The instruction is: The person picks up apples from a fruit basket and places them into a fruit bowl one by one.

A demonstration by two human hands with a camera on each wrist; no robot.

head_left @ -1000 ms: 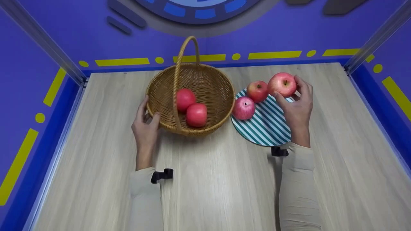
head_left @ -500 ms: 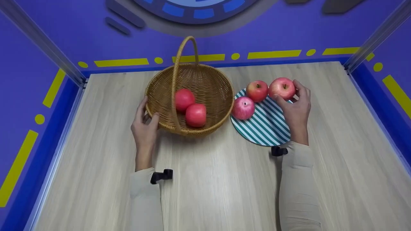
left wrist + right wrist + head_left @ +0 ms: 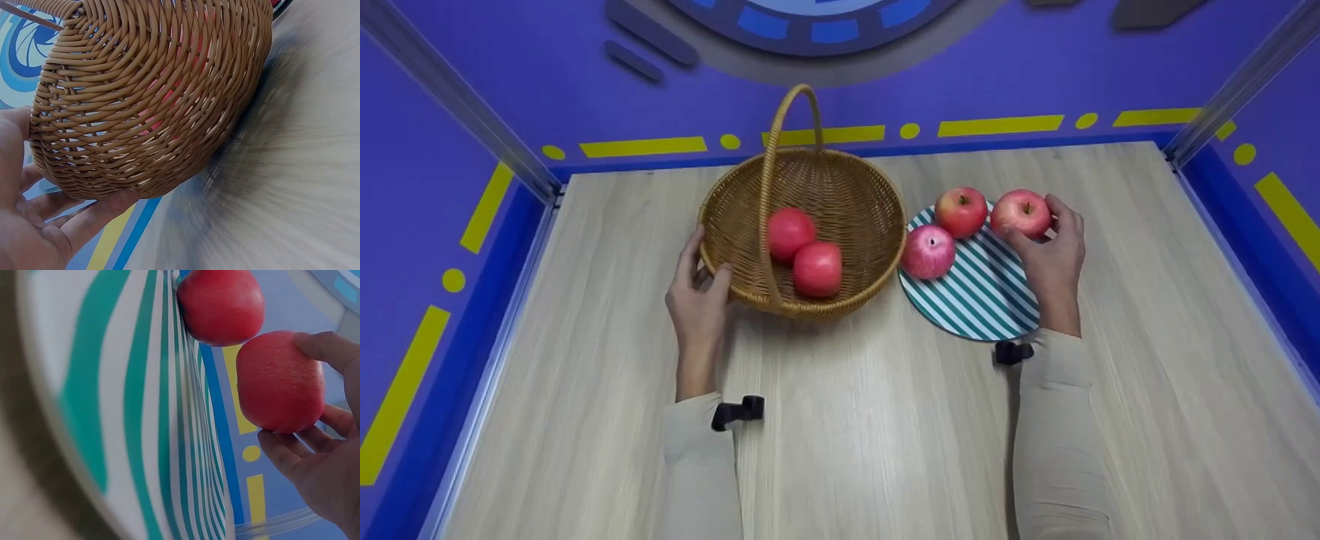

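Observation:
A brown wicker basket (image 3: 855, 202) with a tall arched handle stands at the back, left of centre, with two red apples (image 3: 818, 268) inside. My left hand (image 3: 697, 300) grips its left rim, thumb at the front and fingers on the outer side; the left wrist view shows the fingertips against the weave (image 3: 152, 101). Between thumb and fingers of my right hand (image 3: 1054, 262) is a red apple (image 3: 1021, 213). In the right wrist view this held apple (image 3: 279, 382) hangs slightly off the striped plate (image 3: 132, 410). Two more apples (image 3: 961, 212) (image 3: 928, 252) rest on that plate.
The round green-and-white striped plate (image 3: 982, 307) lies right of the basket, close to its rim. Blue printed walls (image 3: 997, 82) with yellow marks enclose the wooden table (image 3: 870, 435) at the back and sides. A black wrist mount (image 3: 739, 412) sits on each sleeve.
My right hand has lowered the apple toward the back right of the plate, and it looks smaller in the head view. The left hand and basket have barely moved.

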